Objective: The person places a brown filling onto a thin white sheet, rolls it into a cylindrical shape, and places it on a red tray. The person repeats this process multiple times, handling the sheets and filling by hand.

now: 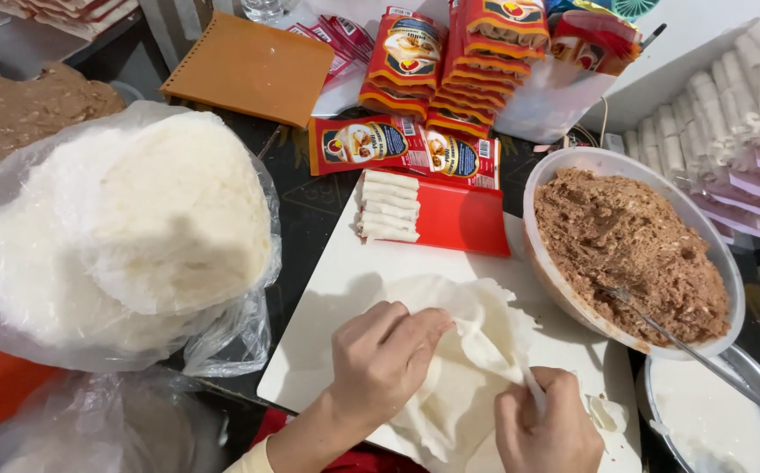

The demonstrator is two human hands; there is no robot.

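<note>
On a white cutting board (336,289) lie thin white wrapper sheets (467,350), crumpled and layered. My left hand (380,359) presses down on the sheets with fingers curled over them. To its right, my right hand (551,429) pinches an edge of one sheet and lifts it a little. A large white bowl (546,201) of brown minced filling (634,245) stands to the right, with a metal fork (660,328) stuck in it. Several finished white rolls (389,206) lie on a red tray (463,219) at the board's far end.
A clear plastic bag of stacked white wrappers (126,236) fills the left side. Red and orange packets (450,70) and an orange notebook (253,66) lie at the back. A metal bowl of white liquid (713,412) sits at the lower right. More wrapped rolls (713,114) are at the far right.
</note>
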